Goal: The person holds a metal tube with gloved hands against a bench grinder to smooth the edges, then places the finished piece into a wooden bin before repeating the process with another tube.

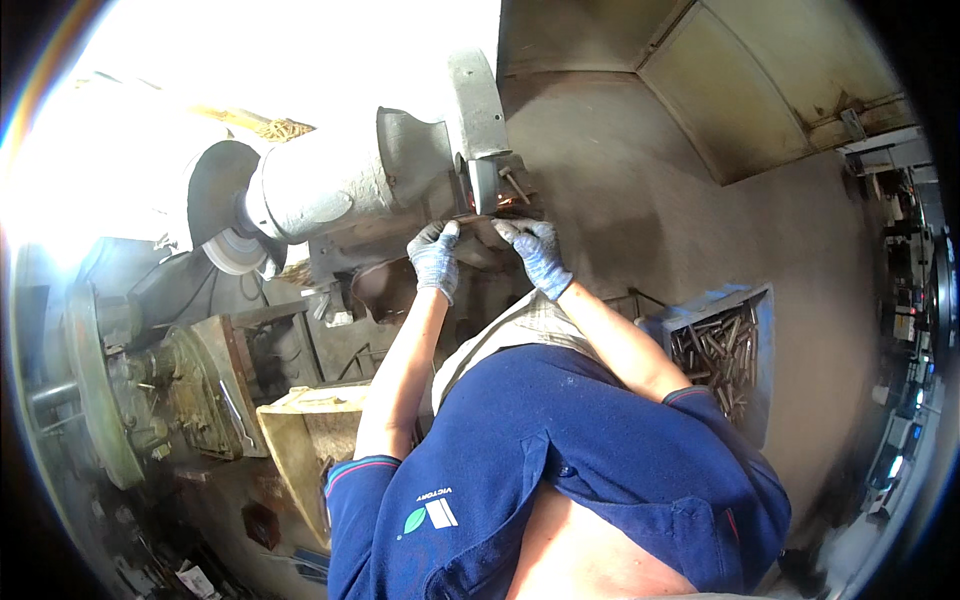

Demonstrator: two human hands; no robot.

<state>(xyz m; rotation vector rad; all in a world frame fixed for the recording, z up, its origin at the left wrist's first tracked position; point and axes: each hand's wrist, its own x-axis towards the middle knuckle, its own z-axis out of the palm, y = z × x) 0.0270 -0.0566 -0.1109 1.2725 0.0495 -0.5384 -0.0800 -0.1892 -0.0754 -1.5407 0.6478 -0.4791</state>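
My left hand (pixel 434 262) and my right hand (pixel 537 254) both wear blue-grey knitted gloves. Their fingertips pinch the two ends of a thin, short metal piece (pixel 474 217), partly covered by the fingers. That piece lies at the lower front of the right-hand wheel (pixel 484 186) of a bench grinder (pixel 325 178). Orange sparks glow just right of the wheel, beneath its grey guard (pixel 475 100). Exact contact between piece and wheel is too small to make out.
Beside my right arm stands a blue-grey bin (pixel 766 345) with many short metal rods. A yellowish box (pixel 283 440) is left of my left arm. The grinder's other wheel (pixel 234 252) sits at left, above a greenish machine (pixel 190 390) with a wrench (pixel 237 412).
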